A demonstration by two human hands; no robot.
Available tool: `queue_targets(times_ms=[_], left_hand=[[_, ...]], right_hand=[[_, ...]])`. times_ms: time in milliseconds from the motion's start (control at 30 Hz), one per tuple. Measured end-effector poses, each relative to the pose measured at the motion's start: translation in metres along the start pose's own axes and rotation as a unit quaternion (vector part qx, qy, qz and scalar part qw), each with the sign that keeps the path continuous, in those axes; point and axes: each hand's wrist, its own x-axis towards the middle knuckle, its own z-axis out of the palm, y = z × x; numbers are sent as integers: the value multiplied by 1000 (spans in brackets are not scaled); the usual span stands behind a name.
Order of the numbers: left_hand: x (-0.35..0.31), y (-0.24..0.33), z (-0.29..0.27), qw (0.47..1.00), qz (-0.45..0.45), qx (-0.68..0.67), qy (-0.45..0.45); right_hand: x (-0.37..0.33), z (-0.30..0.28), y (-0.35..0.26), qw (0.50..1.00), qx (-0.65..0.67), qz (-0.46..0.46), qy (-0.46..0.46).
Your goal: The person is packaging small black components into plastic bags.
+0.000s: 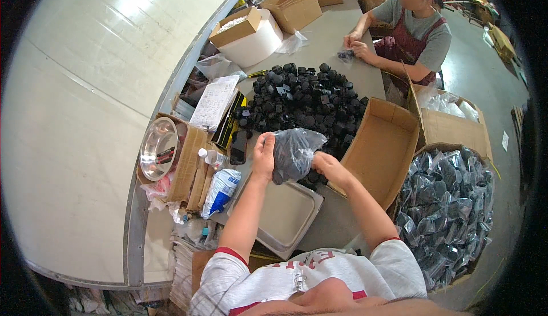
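A clear plastic bag [295,152] with dark pieces inside is held up over the table between my two hands. My left hand [264,155] grips its left side, thumb up. At the bag's right edge, the fingers of my right hand [331,167] are closed on the gathered plastic. Just beyond lies a large heap of small black plastic parts [308,96], round and square in shape. Beneath my forearms sits a shallow metal tray [279,216] with nothing visible in it. What exactly the bag contains is blurred by the plastic.
An open cardboard tray [388,139] stands right of the heap. Beyond it, a big box holds many bagged black parts [445,213]. On the left are a phone [238,148], papers [216,102], a steel bowl [158,148] and a blue-white pouch [221,191]. A co-worker [419,36] sits across.
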Motion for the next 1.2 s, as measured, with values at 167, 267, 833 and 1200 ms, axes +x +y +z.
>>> queue_targets(times_ms=[167,267,833,1200], left_hand=[[13,-16,-15,999,-1,21,42],[18,-12,-16,992,6,118,36],[-69,20,27,865,326,381,-22],[-76,39,13,948,204,182,-164]], right_hand=[[-6,20,-8,984,-90,-153,21],[-18,28,-14,949,-197,-241,58],[0,21,-18,979,41,-193,46],[-26,21,-47,961,219,-138,-96]])
